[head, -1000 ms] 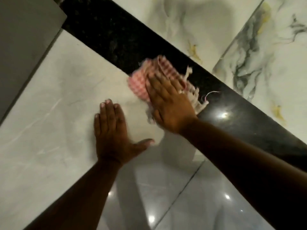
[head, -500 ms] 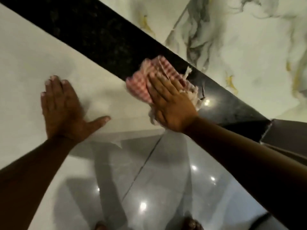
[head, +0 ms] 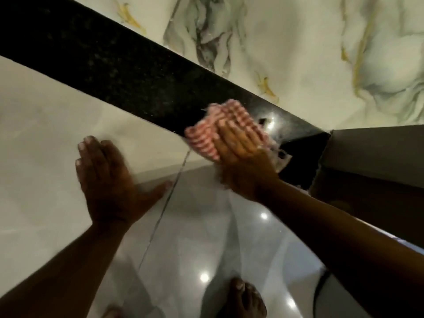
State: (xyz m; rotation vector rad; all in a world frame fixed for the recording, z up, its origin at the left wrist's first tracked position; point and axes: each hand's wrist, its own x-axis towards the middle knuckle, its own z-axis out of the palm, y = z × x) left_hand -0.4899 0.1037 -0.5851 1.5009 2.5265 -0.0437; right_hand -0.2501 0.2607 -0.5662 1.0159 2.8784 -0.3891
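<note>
A red-and-white checked cloth [head: 204, 136] lies bunched on the black stone skirting strip [head: 119, 74] where it meets the glossy floor tile. My right hand [head: 241, 157] presses flat on the cloth with straight fingers; the cloth's frayed white edge shows to the hand's right. My left hand [head: 107, 177] rests flat on the pale floor tile [head: 34, 157], fingers together and thumb spread, to the left of the cloth and apart from it. Both hands are motion-blurred.
Marbled white tiles [head: 298, 53] with grey and gold veins lie beyond the black strip. A grey panel or door edge [head: 371, 157] closes off the strip at the right. A tile joint [head: 165, 203] runs between my hands. My bare foot [head: 243, 299] shows at the bottom.
My right hand has slid the cloth rightward along the black strip toward the grey panel. My left hand has shifted along the floor, closer to the tile joint. The view moved right with them.
</note>
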